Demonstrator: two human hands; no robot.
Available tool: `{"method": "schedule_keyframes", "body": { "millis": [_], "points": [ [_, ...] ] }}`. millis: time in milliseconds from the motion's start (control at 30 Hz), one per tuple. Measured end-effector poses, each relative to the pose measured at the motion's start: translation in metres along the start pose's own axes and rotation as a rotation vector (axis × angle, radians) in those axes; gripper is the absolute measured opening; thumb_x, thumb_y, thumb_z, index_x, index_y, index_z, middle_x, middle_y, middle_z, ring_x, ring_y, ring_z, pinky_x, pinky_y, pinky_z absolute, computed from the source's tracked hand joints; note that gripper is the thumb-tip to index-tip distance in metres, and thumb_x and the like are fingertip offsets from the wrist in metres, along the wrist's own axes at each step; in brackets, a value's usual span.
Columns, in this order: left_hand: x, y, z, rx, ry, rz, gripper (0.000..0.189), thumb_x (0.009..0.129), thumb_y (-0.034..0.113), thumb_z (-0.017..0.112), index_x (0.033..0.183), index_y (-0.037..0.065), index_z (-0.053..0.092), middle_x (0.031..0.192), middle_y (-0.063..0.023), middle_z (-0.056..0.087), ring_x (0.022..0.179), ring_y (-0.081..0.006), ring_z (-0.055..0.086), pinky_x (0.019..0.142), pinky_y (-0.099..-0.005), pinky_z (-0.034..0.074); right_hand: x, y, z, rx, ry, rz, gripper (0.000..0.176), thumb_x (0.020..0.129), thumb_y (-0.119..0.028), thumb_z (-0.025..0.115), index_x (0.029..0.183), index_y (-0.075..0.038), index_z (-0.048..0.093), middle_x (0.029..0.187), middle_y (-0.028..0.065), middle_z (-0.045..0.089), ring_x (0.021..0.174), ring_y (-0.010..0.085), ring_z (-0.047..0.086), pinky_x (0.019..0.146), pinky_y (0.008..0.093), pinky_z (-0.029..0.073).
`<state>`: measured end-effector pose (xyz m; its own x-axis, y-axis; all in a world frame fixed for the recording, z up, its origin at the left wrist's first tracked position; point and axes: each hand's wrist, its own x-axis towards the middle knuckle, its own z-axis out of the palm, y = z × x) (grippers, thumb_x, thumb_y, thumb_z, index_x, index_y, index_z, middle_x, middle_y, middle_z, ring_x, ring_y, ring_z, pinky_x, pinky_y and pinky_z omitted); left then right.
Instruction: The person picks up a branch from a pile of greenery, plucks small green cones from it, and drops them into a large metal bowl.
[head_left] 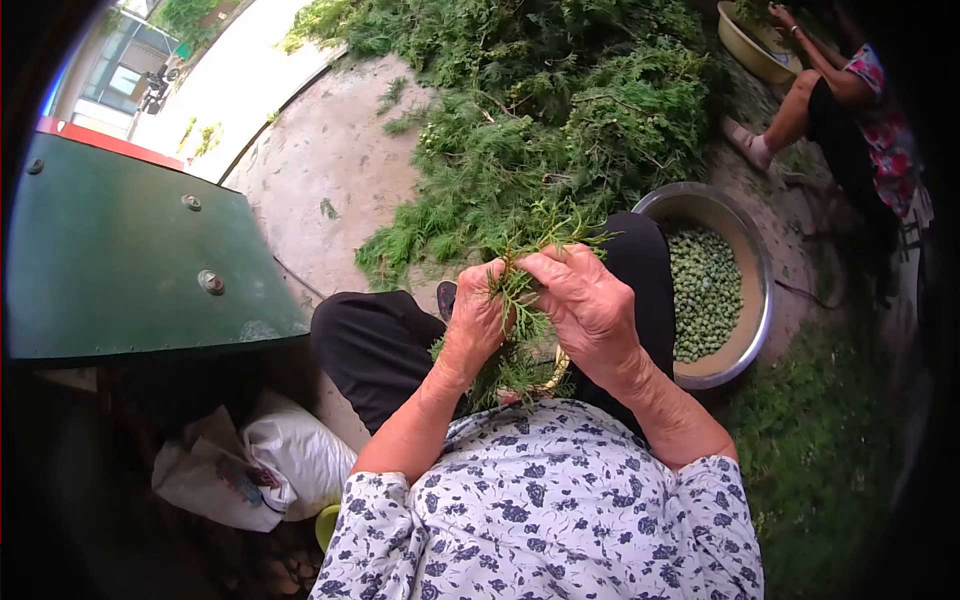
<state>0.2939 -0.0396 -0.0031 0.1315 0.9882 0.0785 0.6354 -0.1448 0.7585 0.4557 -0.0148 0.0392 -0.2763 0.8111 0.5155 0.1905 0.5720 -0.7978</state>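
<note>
Both hands meet over my lap on one feathery green sprig [522, 290]. My left hand [478, 318] grips its lower part, and my right hand [585, 300] pinches the upper part, where the tips fan out above the fingers. More green cuttings lie in my lap beneath the hands. To the right of my knee stands a metal bowl [752, 262] holding several small green berries [705, 290].
A big heap of green branches [560, 110] covers the concrete ground ahead. A dark green metal surface [130, 250] is at my left, white bags [270, 460] below it. Another person [850, 110] sits at the far right beside a yellow basin [750, 45].
</note>
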Motion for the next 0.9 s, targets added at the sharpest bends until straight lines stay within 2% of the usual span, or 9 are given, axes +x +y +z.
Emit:
{"method": "schedule_keyframes", "body": {
  "millis": [67,167,233,300,333,533,667,733,900],
  "points": [
    [-0.003,0.003,-0.005,-0.019,-0.035,-0.232,0.025,0.085,0.007,0.053,0.109,0.003,0.056,0.101,-0.0082,0.060,0.084,-0.0191,0.057,0.069,-0.0294,0.045,0.003,0.003,0.006,-0.023,-0.023,-0.041,0.024,0.070,0.003,0.067,0.094,0.000,0.062,0.084,0.0142,0.060,0.073,0.0267,0.059,0.065,0.0329,0.050],
    [0.009,0.001,-0.005,-0.273,0.141,0.058,0.015,0.081,0.007,0.056,0.094,0.005,0.062,0.069,-0.0092,0.061,0.058,-0.0155,0.055,0.056,-0.0282,0.043,0.000,0.003,-0.001,-0.064,-0.034,-0.084,0.018,0.074,0.002,0.066,0.091,0.001,0.061,0.079,0.0114,0.060,0.069,0.0198,0.059,0.060,0.0283,0.049],
    [0.010,-0.008,-0.007,-0.437,0.247,-0.006,0.016,0.079,0.006,0.056,0.093,0.008,0.064,0.065,-0.0097,0.059,0.056,-0.0153,0.054,0.054,-0.0300,0.042,-0.007,-0.009,-0.016,0.229,-0.026,0.433,0.011,0.079,0.000,0.064,0.090,0.001,0.061,0.075,0.0050,0.058,0.065,0.0102,0.057,0.055,0.0216,0.045],
    [0.012,-0.034,-0.028,-0.123,0.244,-0.166,0.011,0.083,0.011,0.056,0.087,0.008,0.065,0.062,-0.0054,0.057,0.056,-0.0123,0.053,0.053,-0.0273,0.041,-0.013,-0.011,-0.043,0.278,0.140,0.494,0.009,0.082,-0.001,0.062,0.091,0.000,0.061,0.079,0.0012,0.056,0.063,0.0043,0.054,0.053,0.0174,0.042],
    [0.016,-0.007,-0.046,-0.604,0.228,-0.595,0.018,0.089,0.024,0.055,0.094,0.009,0.064,0.062,0.0000,0.052,0.056,-0.0084,0.048,0.051,-0.0230,0.036,-0.017,-0.003,-0.053,0.277,0.245,0.478,0.009,0.082,0.000,0.060,0.092,0.000,0.061,0.084,0.0017,0.056,0.065,0.0047,0.055,0.055,0.0177,0.042],
    [0.019,-0.058,-0.068,-1.206,0.320,-0.171,0.037,0.094,0.037,0.044,0.099,0.002,0.055,0.055,0.0032,0.037,0.048,-0.0095,0.034,0.049,-0.0248,0.030,-0.077,0.106,-0.140,-0.807,0.143,0.498,0.032,0.078,0.005,0.052,0.108,-0.006,0.060,0.114,0.0102,0.054,0.106,0.0227,0.052,0.087,0.0290,0.043],
    [0.023,-0.071,-0.073,-1.599,0.226,0.084,0.035,0.096,0.031,0.039,0.100,0.002,0.058,0.052,0.0029,0.037,0.046,-0.0104,0.034,0.048,-0.0257,0.028,-0.084,0.110,-0.137,-0.802,0.196,0.569,0.029,0.080,0.002,0.053,0.108,-0.005,0.060,0.115,0.0088,0.054,0.103,0.0204,0.054,0.087,0.0287,0.043],
    [0.026,-0.074,-0.077,-1.768,0.112,0.236,0.035,0.096,0.030,0.037,0.100,0.004,0.060,0.052,0.0029,0.041,0.046,-0.0092,0.034,0.047,-0.0241,0.025,-0.062,0.080,-0.108,-0.369,0.225,0.590,0.027,0.081,0.001,0.054,0.107,-0.004,0.060,0.113,0.0081,0.055,0.101,0.0196,0.054,0.088,0.0294,0.043],
    [0.023,-0.074,-0.077,-1.881,0.086,0.349,0.035,0.097,0.028,0.034,0.102,0.003,0.058,0.054,0.0033,0.044,0.046,-0.0083,0.037,0.047,-0.0227,0.026,-0.022,0.026,-0.037,-0.208,0.196,0.289,0.016,0.078,0.003,0.058,0.093,-0.001,0.063,0.097,0.0089,0.061,0.092,0.0209,0.057,0.083,0.0290,0.044]
  ]
}}
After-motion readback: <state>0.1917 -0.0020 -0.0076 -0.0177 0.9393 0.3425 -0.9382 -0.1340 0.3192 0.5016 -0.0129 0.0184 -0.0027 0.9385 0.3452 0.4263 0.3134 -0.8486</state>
